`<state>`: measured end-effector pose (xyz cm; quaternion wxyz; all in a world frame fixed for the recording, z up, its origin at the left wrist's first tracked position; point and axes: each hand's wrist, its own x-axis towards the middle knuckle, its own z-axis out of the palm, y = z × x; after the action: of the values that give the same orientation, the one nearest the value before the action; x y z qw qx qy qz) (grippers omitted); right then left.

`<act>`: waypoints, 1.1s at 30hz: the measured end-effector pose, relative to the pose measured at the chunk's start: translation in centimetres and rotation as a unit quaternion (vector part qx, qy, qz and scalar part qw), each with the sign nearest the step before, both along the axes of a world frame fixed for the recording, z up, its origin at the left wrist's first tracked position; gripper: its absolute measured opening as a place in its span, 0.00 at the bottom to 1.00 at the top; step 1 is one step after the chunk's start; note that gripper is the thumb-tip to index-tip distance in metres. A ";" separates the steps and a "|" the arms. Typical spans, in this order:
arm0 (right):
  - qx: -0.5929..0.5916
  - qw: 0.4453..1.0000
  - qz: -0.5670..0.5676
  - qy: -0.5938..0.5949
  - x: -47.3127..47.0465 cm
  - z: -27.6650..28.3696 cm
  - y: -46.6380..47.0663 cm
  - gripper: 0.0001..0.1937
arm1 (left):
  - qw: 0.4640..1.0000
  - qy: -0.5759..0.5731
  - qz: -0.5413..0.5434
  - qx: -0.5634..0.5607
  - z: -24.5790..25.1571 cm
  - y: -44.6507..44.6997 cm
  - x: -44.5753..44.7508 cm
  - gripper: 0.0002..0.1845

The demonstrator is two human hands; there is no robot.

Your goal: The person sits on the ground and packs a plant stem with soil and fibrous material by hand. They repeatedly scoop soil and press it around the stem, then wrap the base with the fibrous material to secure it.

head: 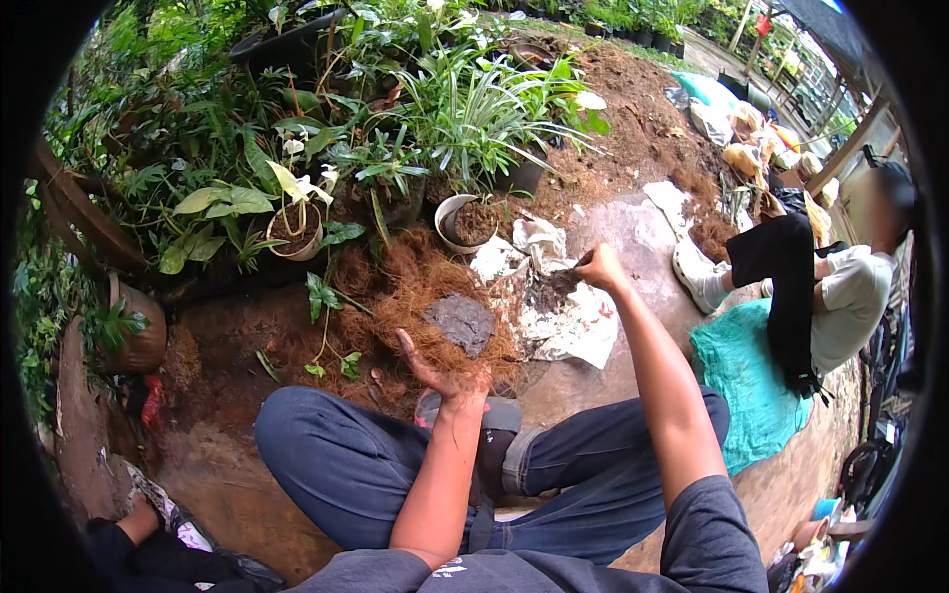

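Note:
My left hand is palm up under a clump of brown coconut fibre, its thumb raised on the left side. Loose strands hang over the palm and wrist. On top of the fibre lies a flattened dark grey patch of wet soil. To the right, my right hand has its fingers bunched together at a small heap of dark soil. That heap sits on a crumpled white plastic sheet spread on the ground; the fingertips are partly hidden.
Potted plants crowd the far left, including a white pot of soil and a small pot with a pale-leaved plant. A person sits at the right near a green woven sack. Another person's foot shows at lower left.

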<state>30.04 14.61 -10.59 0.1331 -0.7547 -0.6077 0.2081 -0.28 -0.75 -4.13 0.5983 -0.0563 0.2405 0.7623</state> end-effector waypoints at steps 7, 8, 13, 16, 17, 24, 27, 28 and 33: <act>-0.001 0.998 0.015 0.053 -0.1 2.4 -0.5 0.13 | 1.000 -0.007 -0.015 0.023 0.0 0.0 0.0 0.37; -0.004 0.997 0.019 0.069 -0.1 3.0 -0.5 0.12 | 0.999 -0.015 -0.018 0.038 -0.2 0.0 0.0 0.37; -0.027 0.984 0.057 0.167 -0.6 8.1 -1.0 0.11 | 0.998 -0.012 -0.037 0.048 -1.5 0.2 0.0 0.36; -0.025 0.969 0.074 0.236 -1.6 12.3 -2.2 0.15 | 0.996 -0.033 -0.051 0.062 -2.1 0.4 0.0 0.36; -0.030 0.961 0.081 0.262 -2.1 13.6 -2.9 0.14 | 0.994 -0.055 -0.058 0.069 -2.1 0.5 0.0 0.37; -0.005 0.913 0.256 0.318 -7.2 18.6 -9.2 0.14 | 0.992 -0.054 -0.093 0.065 -1.4 -0.1 0.7 0.40; -0.019 0.892 0.264 0.367 -9.7 18.3 -11.3 0.14 | 0.980 -0.093 -0.138 0.106 -1.1 -0.3 1.0 0.42; -0.030 0.887 0.262 0.380 -10.5 18.0 -11.9 0.14 | 0.975 -0.101 -0.157 0.124 -1.0 -0.3 1.2 0.42; 0.065 0.930 0.255 0.257 -13.1 15.1 -13.9 0.14 | 0.919 -0.208 -0.230 0.244 -0.9 -1.0 1.7 0.43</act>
<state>16.97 0.74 4.51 0.2757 -0.4844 -0.7371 0.3821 1.39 -1.71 -5.05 0.7889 -0.0087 -0.0761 0.6097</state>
